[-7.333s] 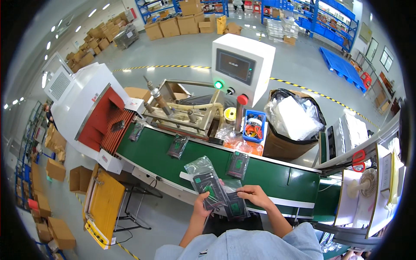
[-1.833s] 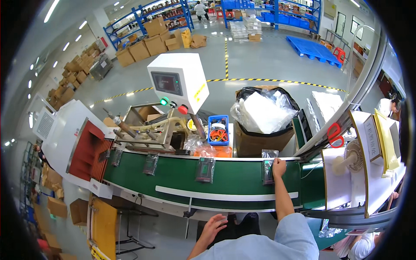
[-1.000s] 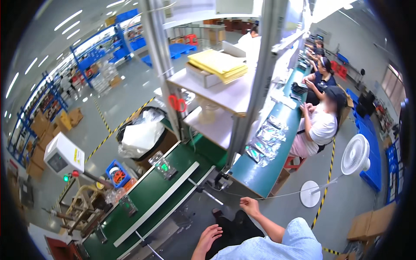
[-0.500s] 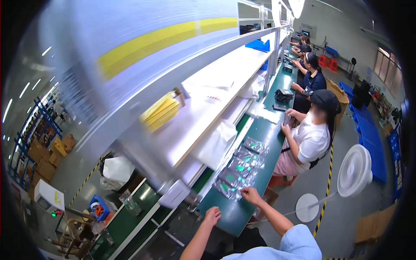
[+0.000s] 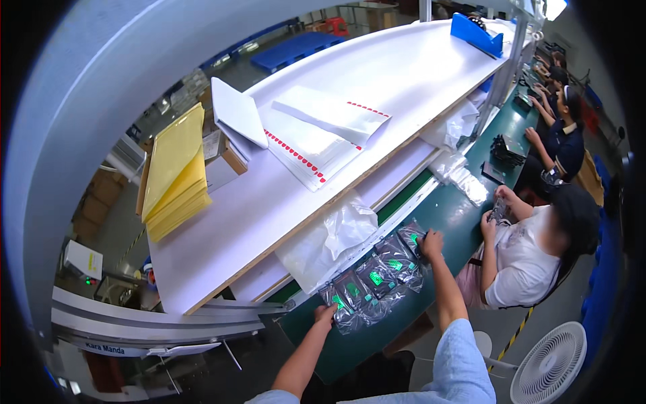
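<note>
A row of several dark flat items in clear plastic bags, with bright green labels (image 5: 375, 277), lies across the green bench (image 5: 464, 225). My left hand (image 5: 326, 315) is at the row's near left end, its curled fingers on the edge of the end bag (image 5: 336, 301). At the opposite end my right hand (image 5: 432, 246) has its fingers bent round the edge of the last bagged item (image 5: 410, 237). The bags overlap one another, and their loose clear ends hang toward me. Both hands' fingertips are partly hidden against the plastic.
Above the bench runs a white shelf (image 5: 262, 232) with yellow envelopes (image 5: 176, 172), white envelopes (image 5: 296, 155) and a blue holder (image 5: 476, 37). White plastic bags (image 5: 336, 232) stick out below it. A co-worker in white (image 5: 518, 256) sits to the right, near a fan (image 5: 548, 363).
My view has swung left and closer to the bench. Both hands, earlier apart from the bags, now touch opposite ends of the row; the right one has reached farther along the bench.
</note>
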The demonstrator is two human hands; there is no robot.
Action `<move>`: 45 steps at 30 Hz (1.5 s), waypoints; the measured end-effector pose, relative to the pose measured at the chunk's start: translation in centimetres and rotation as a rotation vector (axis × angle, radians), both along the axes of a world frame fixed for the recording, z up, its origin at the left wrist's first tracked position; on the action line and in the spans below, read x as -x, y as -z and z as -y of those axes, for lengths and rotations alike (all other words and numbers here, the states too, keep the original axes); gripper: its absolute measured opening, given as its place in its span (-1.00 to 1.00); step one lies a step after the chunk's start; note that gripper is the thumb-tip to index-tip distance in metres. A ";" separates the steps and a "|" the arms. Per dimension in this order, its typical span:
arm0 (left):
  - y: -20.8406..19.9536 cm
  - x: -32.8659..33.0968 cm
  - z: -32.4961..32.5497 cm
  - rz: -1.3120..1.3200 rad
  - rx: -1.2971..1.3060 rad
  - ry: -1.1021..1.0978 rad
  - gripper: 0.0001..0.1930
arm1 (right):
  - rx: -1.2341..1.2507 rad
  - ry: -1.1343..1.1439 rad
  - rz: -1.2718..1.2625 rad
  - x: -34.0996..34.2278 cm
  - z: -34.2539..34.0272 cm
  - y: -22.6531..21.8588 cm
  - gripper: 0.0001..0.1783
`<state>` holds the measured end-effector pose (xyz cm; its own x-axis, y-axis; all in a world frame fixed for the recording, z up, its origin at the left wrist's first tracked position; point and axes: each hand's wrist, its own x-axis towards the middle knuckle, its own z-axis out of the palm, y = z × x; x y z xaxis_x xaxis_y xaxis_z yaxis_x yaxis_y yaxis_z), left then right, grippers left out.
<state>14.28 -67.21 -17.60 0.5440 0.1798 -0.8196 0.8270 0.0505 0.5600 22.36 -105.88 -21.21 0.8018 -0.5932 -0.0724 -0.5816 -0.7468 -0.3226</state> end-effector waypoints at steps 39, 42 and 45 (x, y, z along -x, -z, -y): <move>1.2 6.5 -2.9 -0.042 0.700 -0.206 -0.63 | -1.219 -0.338 -0.244 7.8 -15.7 -5.9 -0.20; 0.1 8.6 -3.8 -0.056 0.710 -0.269 -0.65 | -1.300 -0.276 -0.240 9.5 -17.2 -5.7 -0.26; 0.8 10.8 -5.4 0.036 0.646 -0.321 -0.64 | -1.292 -0.295 -0.216 10.7 -18.4 -6.9 -0.31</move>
